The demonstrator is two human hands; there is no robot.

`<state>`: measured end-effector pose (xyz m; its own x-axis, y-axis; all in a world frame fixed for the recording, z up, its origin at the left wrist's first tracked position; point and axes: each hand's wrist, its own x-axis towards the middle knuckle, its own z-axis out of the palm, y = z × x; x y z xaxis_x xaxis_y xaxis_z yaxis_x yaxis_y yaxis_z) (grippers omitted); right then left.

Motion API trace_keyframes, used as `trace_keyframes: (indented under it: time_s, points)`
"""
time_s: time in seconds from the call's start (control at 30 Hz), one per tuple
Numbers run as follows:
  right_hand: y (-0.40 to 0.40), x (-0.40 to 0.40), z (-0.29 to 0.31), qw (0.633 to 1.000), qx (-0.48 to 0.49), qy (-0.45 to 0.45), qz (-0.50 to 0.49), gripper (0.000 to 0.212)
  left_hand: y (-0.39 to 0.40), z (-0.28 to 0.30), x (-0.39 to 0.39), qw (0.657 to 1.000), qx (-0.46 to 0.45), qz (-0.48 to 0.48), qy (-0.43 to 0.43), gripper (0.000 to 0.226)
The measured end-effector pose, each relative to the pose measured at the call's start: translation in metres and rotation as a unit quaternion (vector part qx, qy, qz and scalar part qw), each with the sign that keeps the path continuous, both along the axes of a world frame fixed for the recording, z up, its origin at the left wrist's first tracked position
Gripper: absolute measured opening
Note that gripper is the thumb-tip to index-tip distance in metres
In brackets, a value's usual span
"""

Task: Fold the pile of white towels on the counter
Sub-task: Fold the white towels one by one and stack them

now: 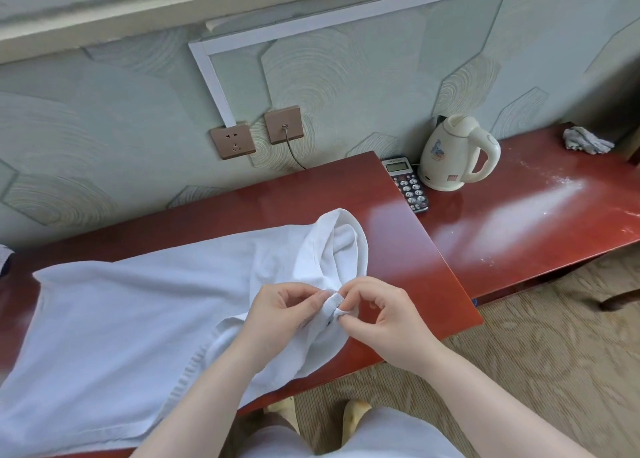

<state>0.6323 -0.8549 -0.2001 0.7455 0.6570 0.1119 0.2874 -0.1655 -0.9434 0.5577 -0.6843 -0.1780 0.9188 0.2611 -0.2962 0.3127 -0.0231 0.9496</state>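
Note:
A large white towel [131, 312] lies spread over the left part of the red wooden counter [408, 260]. Its right end is bunched and lifted into a loop [343, 246]. My left hand [284, 312] and my right hand [381, 315] meet close together at the towel's near right corner. Each hand pinches a small fold of that corner between thumb and fingers. The towel's near edge hangs a little over the counter's front.
A cream electric kettle [457, 152] and a dark phone keypad [407, 183] stand at the back on a lower counter section. A crumpled grey rag [585, 140] lies far right. Wall sockets [232, 141] with a cable sit behind. Patterned carpet [519, 353] lies below.

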Motion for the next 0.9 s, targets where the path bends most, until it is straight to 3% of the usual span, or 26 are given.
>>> trace_keyframes:
  time_s: [0.17,0.27,0.4,0.6,0.8,0.9]
  points:
    - [-0.001,0.004,-0.001,1.0,0.006,-0.03,-0.004,0.013,-0.002,-0.002,-0.007,1.0,-0.007,0.014,-0.018,0.019]
    - [-0.003,0.005,-0.003,0.999,0.003,-0.032,0.0,0.011,-0.009,-0.002,-0.008,0.996,0.051,0.034,-0.059,0.005]
    - [-0.004,0.005,-0.001,0.998,-0.004,-0.07,-0.002,0.008,-0.012,-0.005,-0.006,0.983,0.129,0.099,-0.09,0.018]
    - [-0.003,0.003,0.002,0.997,0.003,-0.071,0.012,0.004,-0.012,-0.002,-0.004,0.988,0.114,0.068,-0.084,0.027]
    - [-0.001,-0.001,0.001,0.998,0.035,-0.027,-0.036,0.015,-0.009,0.001,-0.007,0.996,0.04,0.016,-0.077,0.01]
    - [0.001,-0.003,0.001,0.997,0.027,-0.043,-0.055,0.016,-0.01,0.001,-0.011,0.991,0.104,-0.026,-0.085,0.014]
